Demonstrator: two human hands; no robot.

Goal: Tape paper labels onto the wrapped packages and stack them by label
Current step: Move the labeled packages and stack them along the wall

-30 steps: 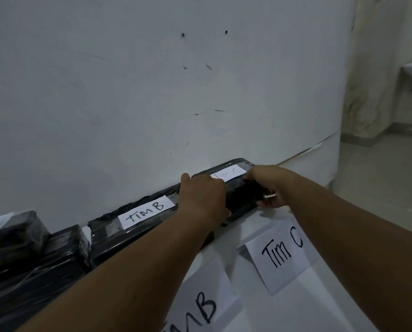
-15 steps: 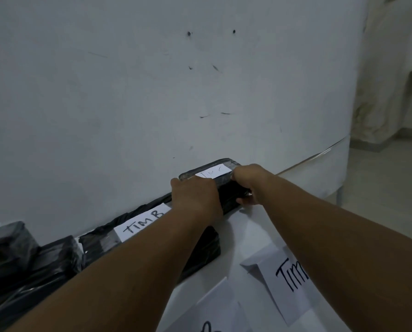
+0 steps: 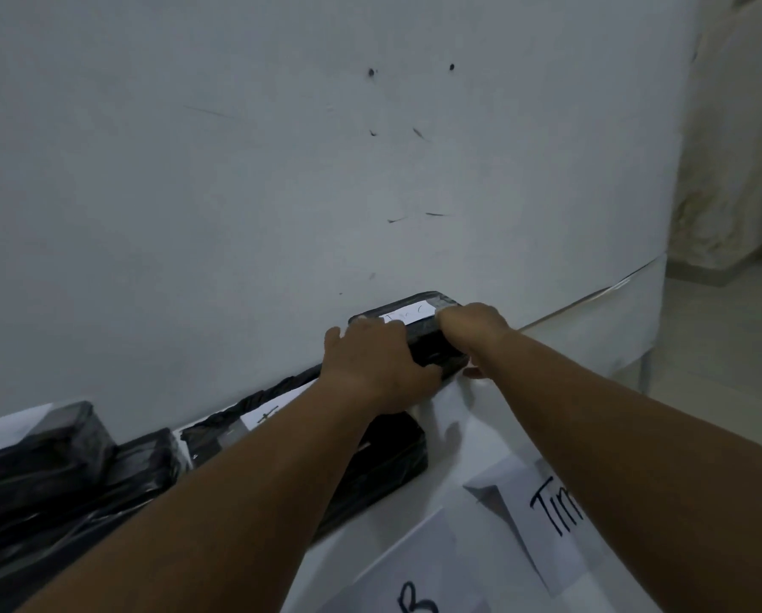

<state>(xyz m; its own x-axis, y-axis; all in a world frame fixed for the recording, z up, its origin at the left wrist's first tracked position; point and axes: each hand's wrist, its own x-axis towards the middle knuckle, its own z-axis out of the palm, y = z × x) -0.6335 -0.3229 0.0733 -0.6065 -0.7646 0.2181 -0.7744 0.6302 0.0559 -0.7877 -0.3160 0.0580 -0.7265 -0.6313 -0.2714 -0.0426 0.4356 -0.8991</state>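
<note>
A black wrapped package (image 3: 419, 331) sat just right of the frame's centre, against the foot of a white wall (image 3: 281, 170), with a small white paper label (image 3: 408, 315) taped on its top; the writing on it was too faint to read surely. The left hand (image 3: 377, 362) lay over the package's near left end, fingers curled down round it. The right hand (image 3: 472, 329) gripped the right end, thumb below and fingers over the top. Both hands were grasping the package, which appeared to rest on or just above the white table (image 3: 450, 440).

To the lower left, a longer black package (image 3: 383, 457) carried a label mostly hidden by the left forearm, and more black packages (image 3: 60, 457) lay at the left edge. Near the lower right corner a folded paper sign (image 3: 542, 511) showed "Tim" before the right arm cut it off; another sign (image 3: 414, 581) at the bottom edge showed a "B".

The step in hand looked like stacking: the labelled package was being set in its place behind the right-hand sign. The next move would likely call for squaring it against the wall, then letting go with both hands.
</note>
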